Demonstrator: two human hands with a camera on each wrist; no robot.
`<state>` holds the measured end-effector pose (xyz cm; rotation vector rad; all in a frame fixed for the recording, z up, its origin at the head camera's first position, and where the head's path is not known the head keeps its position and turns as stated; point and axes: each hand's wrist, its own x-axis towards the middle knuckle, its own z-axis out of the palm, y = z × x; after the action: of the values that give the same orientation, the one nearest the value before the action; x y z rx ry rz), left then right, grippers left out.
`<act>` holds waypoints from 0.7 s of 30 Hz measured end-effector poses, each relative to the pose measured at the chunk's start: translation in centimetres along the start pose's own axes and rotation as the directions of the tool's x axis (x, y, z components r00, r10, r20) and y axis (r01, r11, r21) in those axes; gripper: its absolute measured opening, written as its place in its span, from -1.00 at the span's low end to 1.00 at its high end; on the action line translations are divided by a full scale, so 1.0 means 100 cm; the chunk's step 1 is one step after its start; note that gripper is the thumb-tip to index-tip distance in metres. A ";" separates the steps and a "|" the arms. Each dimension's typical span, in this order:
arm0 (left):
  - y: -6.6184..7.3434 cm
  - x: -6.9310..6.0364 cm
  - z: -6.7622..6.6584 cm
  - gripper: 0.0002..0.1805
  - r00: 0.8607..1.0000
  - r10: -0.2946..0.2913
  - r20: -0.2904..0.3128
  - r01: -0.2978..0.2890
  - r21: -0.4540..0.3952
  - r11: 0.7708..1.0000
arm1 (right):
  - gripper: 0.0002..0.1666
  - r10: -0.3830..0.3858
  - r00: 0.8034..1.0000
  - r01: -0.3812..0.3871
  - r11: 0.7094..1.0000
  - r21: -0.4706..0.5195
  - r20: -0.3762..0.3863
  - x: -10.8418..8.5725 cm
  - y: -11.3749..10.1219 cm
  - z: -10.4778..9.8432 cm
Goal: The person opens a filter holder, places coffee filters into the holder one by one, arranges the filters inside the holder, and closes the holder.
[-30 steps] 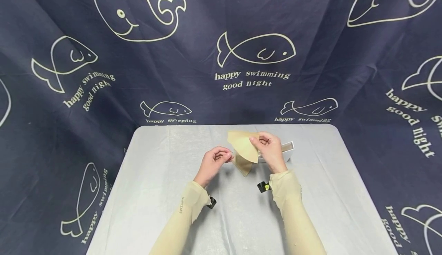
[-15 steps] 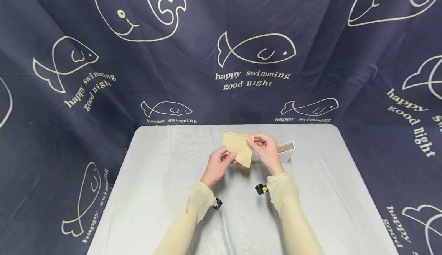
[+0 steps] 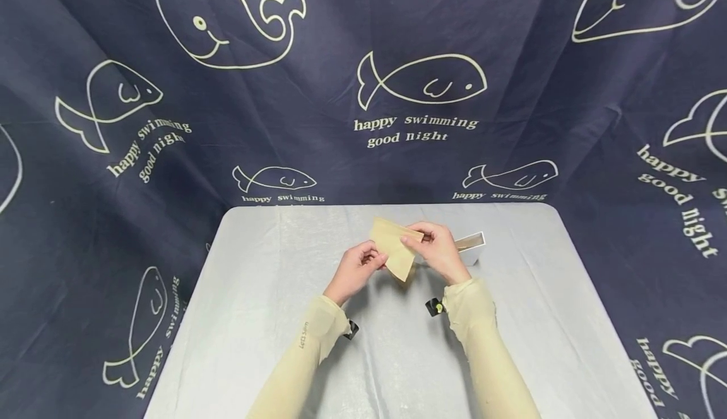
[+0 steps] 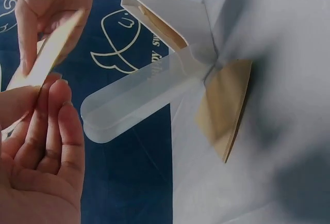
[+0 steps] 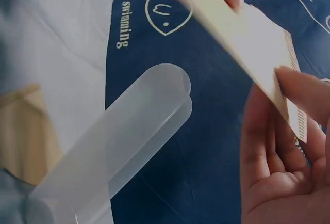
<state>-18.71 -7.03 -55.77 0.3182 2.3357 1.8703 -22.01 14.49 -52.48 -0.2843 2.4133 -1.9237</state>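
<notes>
A light tan paper piece [image 3: 392, 242], fan-shaped with a crimped edge, is held up between both hands. The left hand [image 3: 353, 271] pinches its lower left side between thumb and fingers. At its right side the right hand [image 3: 440, 252] grips it, thumb in front. Below, a second tan paper piece [image 4: 227, 105] lies on the table in the left wrist view. Beside that piece is a white box [image 4: 180, 15] with tan paper inside its open end. A translucent, round-ended plastic piece [image 5: 134, 121] extends from the box area.
The table [image 3: 272, 242] has a pale grey-white cover. Behind and beside it hangs a dark blue curtain [image 3: 341, 91] printed with fish and whales. The box [image 3: 472, 248] stands just behind the right hand.
Over the last second the left hand has moved right and taken hold of the paper piece's edge. The paper has been turned and tilted between the hands; the box has not moved.
</notes>
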 end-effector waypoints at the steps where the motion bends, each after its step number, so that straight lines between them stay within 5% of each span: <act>1: -0.001 0.000 0.000 -0.87 1.000 0.000 -0.004 0.000 -0.020 1.000 | -0.72 0.003 1.000 -0.003 1.000 0.010 -0.026 0.000 0.001 -0.001; 6: -0.001 -0.002 0.001 -0.79 0.998 0.022 -0.052 -0.028 -0.127 0.992 | -0.71 0.002 0.981 0.037 0.980 0.193 -0.196 -0.001 0.004 -0.002; 10: 0.001 -0.002 0.006 -0.77 0.996 0.059 -0.068 -0.068 -0.131 0.989 | -0.73 -0.024 0.966 0.103 0.948 0.300 -0.256 -0.002 0.006 0.003; 17: -0.002 -0.003 0.012 -0.82 0.989 0.090 -0.114 -0.089 0.017 0.996 | -0.68 -0.021 0.985 0.075 0.944 0.320 -0.170 -0.006 0.006 0.010; 21: -0.002 -0.002 0.006 -0.86 0.988 0.127 -0.092 -0.117 0.104 0.988 | -0.67 -0.052 0.991 0.088 0.947 0.309 -0.125 -0.005 0.003 0.001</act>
<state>-18.37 -6.52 -56.15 0.3975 2.5333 1.8669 -21.58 14.58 -52.82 -0.2525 2.1354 -2.3762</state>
